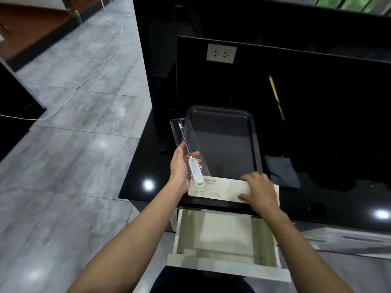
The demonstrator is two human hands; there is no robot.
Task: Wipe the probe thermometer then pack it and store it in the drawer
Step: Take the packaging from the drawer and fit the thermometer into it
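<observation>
Drawer (224,240): pulled open at 6 o'clock below the counter edge, pale interior.
White box (222,190): flat on the black counter (139,176), just past the drawer.
My right hand (259,192): palm down on the box's right end, fingers spread over it.
My left hand (179,166): at 11 o'clock from the box, gripping the clear plastic tray (188,144).
Probe thermometer (191,157): seated in that tray, white head toward me, probe pointing to 12 o'clock.
Dark baking tray (224,140): beyond the box.
Grey cloth (281,172): at 3 o'clock of the baking tray.
</observation>
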